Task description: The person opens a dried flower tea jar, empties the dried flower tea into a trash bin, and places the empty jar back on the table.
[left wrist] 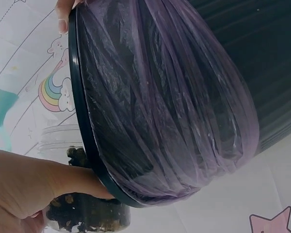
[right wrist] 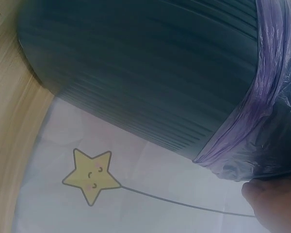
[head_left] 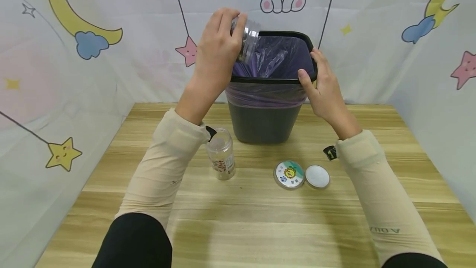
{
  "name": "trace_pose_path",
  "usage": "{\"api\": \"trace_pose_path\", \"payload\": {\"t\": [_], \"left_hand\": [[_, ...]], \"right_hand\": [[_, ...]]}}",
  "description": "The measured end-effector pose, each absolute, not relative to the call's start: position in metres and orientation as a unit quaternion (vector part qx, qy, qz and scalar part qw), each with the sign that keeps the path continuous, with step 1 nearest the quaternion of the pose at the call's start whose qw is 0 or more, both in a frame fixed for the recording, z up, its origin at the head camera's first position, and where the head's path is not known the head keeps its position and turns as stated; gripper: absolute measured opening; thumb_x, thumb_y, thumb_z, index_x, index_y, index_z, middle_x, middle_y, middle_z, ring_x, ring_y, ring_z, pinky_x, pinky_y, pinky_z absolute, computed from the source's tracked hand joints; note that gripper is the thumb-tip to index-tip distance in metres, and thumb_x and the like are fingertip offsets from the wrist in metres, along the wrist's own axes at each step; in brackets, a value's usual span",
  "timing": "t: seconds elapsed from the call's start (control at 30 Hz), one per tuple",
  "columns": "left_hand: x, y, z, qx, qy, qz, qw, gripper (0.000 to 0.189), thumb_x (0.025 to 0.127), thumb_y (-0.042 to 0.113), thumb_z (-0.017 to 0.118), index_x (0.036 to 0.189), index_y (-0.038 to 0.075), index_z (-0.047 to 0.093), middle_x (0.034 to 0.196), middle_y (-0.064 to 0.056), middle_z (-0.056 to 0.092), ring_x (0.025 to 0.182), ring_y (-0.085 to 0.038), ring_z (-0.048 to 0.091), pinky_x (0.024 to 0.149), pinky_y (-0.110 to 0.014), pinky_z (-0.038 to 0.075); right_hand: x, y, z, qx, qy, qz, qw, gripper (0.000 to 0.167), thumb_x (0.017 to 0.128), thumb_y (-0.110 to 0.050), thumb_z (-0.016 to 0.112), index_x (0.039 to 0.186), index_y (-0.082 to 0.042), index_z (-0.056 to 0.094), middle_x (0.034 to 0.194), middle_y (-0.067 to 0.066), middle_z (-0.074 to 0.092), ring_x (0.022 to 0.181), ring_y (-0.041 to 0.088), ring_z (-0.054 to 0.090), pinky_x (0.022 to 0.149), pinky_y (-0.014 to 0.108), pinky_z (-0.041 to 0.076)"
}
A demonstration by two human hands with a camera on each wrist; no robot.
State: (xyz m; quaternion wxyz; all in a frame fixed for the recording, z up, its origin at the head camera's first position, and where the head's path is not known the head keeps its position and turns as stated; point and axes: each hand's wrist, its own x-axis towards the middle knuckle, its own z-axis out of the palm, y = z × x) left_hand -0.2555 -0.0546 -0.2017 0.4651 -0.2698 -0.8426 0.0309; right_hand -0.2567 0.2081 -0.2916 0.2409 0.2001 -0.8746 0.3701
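My left hand (head_left: 222, 40) grips a clear plastic jar (head_left: 251, 38), tipped over the left rim of a dark trash can (head_left: 265, 121). Dark, clumped bits (left wrist: 85, 211) show inside the jar in the left wrist view. A purple plastic bag (head_left: 273, 55) lines the can and folds down over its outside. On the can's right side, my right hand (head_left: 324, 88) holds the black rim, thumb at the front and fingers behind. In the right wrist view only part of that hand (right wrist: 276, 201) appears, by the bag's edge.
A second clear jar (head_left: 221, 156), lidless, stands on the wooden table (head_left: 245, 226) beside my left forearm. To the right lie a round lid with a printed label (head_left: 289, 175) and a plain white-and-silver lid (head_left: 317, 176). A patterned cloth backdrop (head_left: 145, 53) hangs behind the can.
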Motion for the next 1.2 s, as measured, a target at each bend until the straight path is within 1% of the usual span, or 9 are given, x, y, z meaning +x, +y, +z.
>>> {"api": "trace_pose_path", "payload": {"t": [0.17, 0.37, 0.57, 0.77, 0.87, 1.0, 1.2], "left_hand": [[-0.2578, -0.0556, -0.2060, -0.265, -0.834, 0.043, 0.483, 0.044, 0.093, -0.019, 0.040, 0.130, -0.006, 0.059, 0.126, -0.022, 0.058, 0.121, -0.036, 0.051, 0.114, -0.033, 0.032], [-0.2567, -0.0560, -0.2080, -0.263, -0.827, 0.049, 0.494, 0.045, 0.093, -0.019, 0.038, 0.129, -0.005, 0.060, 0.125, -0.021, 0.059, 0.120, -0.035, 0.051, 0.113, -0.033, 0.033], [-0.2566, -0.0571, -0.2070, -0.256, -0.835, 0.058, 0.484, 0.045, 0.092, -0.019, 0.040, 0.130, -0.005, 0.060, 0.128, -0.021, 0.058, 0.123, -0.035, 0.050, 0.114, -0.032, 0.030], [-0.2593, -0.0584, -0.2086, -0.252, -0.835, 0.058, 0.486, 0.045, 0.091, -0.019, 0.041, 0.129, -0.005, 0.060, 0.127, -0.020, 0.058, 0.122, -0.035, 0.051, 0.114, -0.032, 0.031], [-0.2590, -0.0578, -0.2084, -0.251, -0.823, 0.059, 0.506, 0.043, 0.093, -0.019, 0.039, 0.127, -0.005, 0.062, 0.125, -0.019, 0.060, 0.120, -0.034, 0.052, 0.113, -0.033, 0.033], [-0.2584, -0.0555, -0.2058, -0.252, -0.806, 0.071, 0.532, 0.043, 0.097, -0.017, 0.033, 0.125, -0.004, 0.064, 0.123, -0.018, 0.061, 0.118, -0.032, 0.053, 0.111, -0.032, 0.036], [-0.2581, -0.0566, -0.2054, -0.252, -0.805, 0.072, 0.533, 0.045, 0.098, -0.017, 0.031, 0.126, -0.004, 0.064, 0.124, -0.018, 0.061, 0.118, -0.033, 0.053, 0.112, -0.032, 0.034]], "right_hand": [[-0.2567, 0.2080, -0.2935, 0.201, -0.875, 0.371, 0.239, 0.086, 0.099, -0.063, 0.036, 0.155, 0.001, 0.024, 0.163, 0.011, 0.019, 0.148, 0.022, 0.018, 0.120, 0.043, 0.015], [-0.2564, 0.2076, -0.2943, 0.202, -0.873, 0.374, 0.240, 0.087, 0.099, -0.064, 0.035, 0.156, 0.000, 0.024, 0.163, 0.010, 0.019, 0.148, 0.023, 0.019, 0.120, 0.044, 0.016], [-0.2563, 0.2081, -0.2934, 0.201, -0.873, 0.375, 0.238, 0.085, 0.099, -0.063, 0.036, 0.156, -0.001, 0.023, 0.164, 0.009, 0.019, 0.148, 0.022, 0.018, 0.120, 0.043, 0.016], [-0.2565, 0.2087, -0.2923, 0.202, -0.873, 0.374, 0.237, 0.085, 0.099, -0.063, 0.035, 0.156, -0.002, 0.023, 0.164, 0.009, 0.018, 0.148, 0.023, 0.019, 0.120, 0.044, 0.016], [-0.2562, 0.2089, -0.2916, 0.202, -0.874, 0.374, 0.236, 0.085, 0.099, -0.063, 0.036, 0.157, -0.002, 0.023, 0.164, 0.009, 0.018, 0.148, 0.022, 0.018, 0.120, 0.044, 0.016], [-0.2566, 0.2100, -0.2899, 0.202, -0.874, 0.373, 0.236, 0.084, 0.099, -0.063, 0.036, 0.157, -0.003, 0.022, 0.164, 0.008, 0.017, 0.148, 0.022, 0.018, 0.120, 0.043, 0.016], [-0.2574, 0.2099, -0.2907, 0.202, -0.874, 0.372, 0.237, 0.084, 0.099, -0.062, 0.036, 0.156, -0.002, 0.023, 0.164, 0.009, 0.019, 0.148, 0.023, 0.019, 0.120, 0.043, 0.016]]}}
